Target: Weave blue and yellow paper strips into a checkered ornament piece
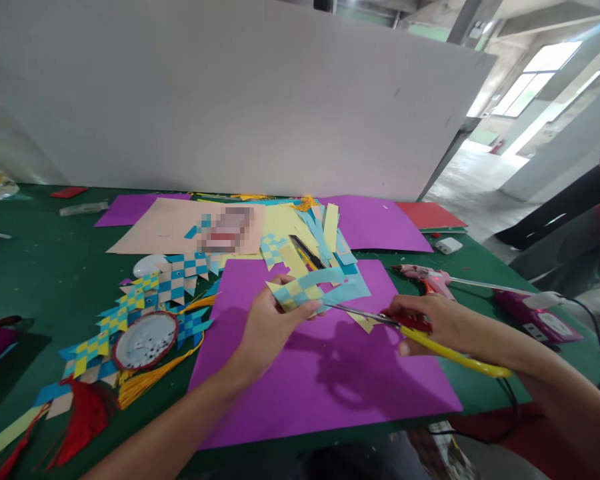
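My left hand is closed on a woven paper piece in pale yellow and light blue checks, with loose strip ends sticking out to the right. In my right hand is a pair of scissors with yellow and red on the handles. The blades point left, their tips close to the strip ends by my left thumb; whether they touch the paper I cannot tell. Both hands are above a purple sheet. Beneath the blades lies a pale yellow scrap.
Paper strips and a cutter knife lie behind my hands. To the left are woven paper fish, a round dish of small eyes and a red tassel. A pink glue gun and its cord lie right. A white board stands behind.
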Tool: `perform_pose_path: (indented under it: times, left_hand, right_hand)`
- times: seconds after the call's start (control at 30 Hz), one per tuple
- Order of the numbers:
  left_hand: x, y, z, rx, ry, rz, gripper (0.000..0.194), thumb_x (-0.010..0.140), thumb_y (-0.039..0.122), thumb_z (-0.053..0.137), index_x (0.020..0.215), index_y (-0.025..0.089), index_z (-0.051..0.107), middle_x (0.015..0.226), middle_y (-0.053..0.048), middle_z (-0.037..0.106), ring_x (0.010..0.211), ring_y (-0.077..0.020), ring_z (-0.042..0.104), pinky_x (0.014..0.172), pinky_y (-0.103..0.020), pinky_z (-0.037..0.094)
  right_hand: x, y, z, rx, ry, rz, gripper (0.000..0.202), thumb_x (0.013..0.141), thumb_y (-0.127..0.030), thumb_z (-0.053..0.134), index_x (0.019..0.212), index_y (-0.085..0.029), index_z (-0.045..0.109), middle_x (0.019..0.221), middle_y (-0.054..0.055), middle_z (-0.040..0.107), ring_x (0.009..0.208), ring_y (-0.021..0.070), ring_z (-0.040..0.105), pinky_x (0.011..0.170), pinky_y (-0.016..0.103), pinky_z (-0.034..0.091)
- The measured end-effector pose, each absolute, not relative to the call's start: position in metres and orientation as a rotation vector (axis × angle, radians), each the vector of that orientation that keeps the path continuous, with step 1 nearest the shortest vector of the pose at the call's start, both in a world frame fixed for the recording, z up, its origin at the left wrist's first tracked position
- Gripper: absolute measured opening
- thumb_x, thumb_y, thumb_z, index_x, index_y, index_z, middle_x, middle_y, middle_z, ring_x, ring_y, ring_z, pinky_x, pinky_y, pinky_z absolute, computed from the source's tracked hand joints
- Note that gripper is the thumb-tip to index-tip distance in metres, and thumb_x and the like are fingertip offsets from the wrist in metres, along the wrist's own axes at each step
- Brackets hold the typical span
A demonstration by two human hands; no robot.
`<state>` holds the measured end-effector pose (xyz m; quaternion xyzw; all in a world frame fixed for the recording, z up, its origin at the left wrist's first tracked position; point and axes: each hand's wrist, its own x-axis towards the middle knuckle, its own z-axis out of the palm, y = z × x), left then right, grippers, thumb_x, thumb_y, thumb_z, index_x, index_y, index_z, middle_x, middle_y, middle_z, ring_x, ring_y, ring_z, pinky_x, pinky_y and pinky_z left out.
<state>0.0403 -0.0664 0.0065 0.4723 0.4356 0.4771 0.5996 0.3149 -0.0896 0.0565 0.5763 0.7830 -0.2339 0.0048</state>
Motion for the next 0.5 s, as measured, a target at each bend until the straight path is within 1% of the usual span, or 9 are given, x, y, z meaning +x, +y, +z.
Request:
perform_pose_path:
  times: [0.13, 0.23, 0.33, 0.5]
  left_hand:
    - [0.039, -0.068, 0.005, 1.100, 1.025, 1.100, 0.041, 0.070, 0.029, 0.080, 0.097, 0.020, 0.050, 0.075, 0.005, 0.070, 0.072, -0.0156, 0.072, 0.068, -0.023, 0.056]
    - [0.039, -0.068, 0.005, 1.105, 1.054, 1.082, 0.047, 0.068, 0.032, 0.081, 0.101, 0.021, 0.050, 0.077, 0.003, 0.070, 0.073, -0.0168, 0.072, 0.065, -0.023, 0.055]
    - [0.040, -0.068, 0.004, 1.126, 1.104, 1.078, 0.050, 0.065, 0.034, 0.083, 0.101, 0.020, 0.050, 0.077, 0.003, 0.070, 0.071, -0.0162, 0.071, 0.062, -0.021, 0.053]
    - [0.040, -0.067, 0.001, 1.106, 1.097, 1.071, 0.052, 0.066, 0.035, 0.082, 0.105, 0.021, 0.049, 0.080, 0.003, 0.070, 0.073, -0.0164, 0.071, 0.064, -0.023, 0.055]
  right_hand:
    - [0.309, -0.081, 0.056, 1.746, 2.408, -0.842, 0.042, 0.073, -0.058, 0.068, 0.095, -0.023, 0.063, 0.079, 0.001, 0.068, 0.065, 0.0173, 0.058, 0.058, 0.026, 0.040]
    - [0.305, -0.079, 0.059, 1.744, 2.421, -0.834, 0.042, 0.074, -0.059, 0.067, 0.095, -0.023, 0.063, 0.077, 0.001, 0.067, 0.064, 0.0171, 0.057, 0.057, 0.026, 0.038]
    - [0.300, -0.078, 0.063, 1.730, 2.440, -0.826, 0.041, 0.075, -0.060, 0.064, 0.092, -0.022, 0.063, 0.076, 0.001, 0.066, 0.063, 0.0168, 0.056, 0.056, 0.026, 0.037]
    - [0.298, -0.077, 0.064, 1.736, 2.449, -0.816, 0.042, 0.075, -0.060, 0.064, 0.094, -0.023, 0.064, 0.080, 0.003, 0.068, 0.065, 0.0182, 0.059, 0.057, 0.026, 0.038]
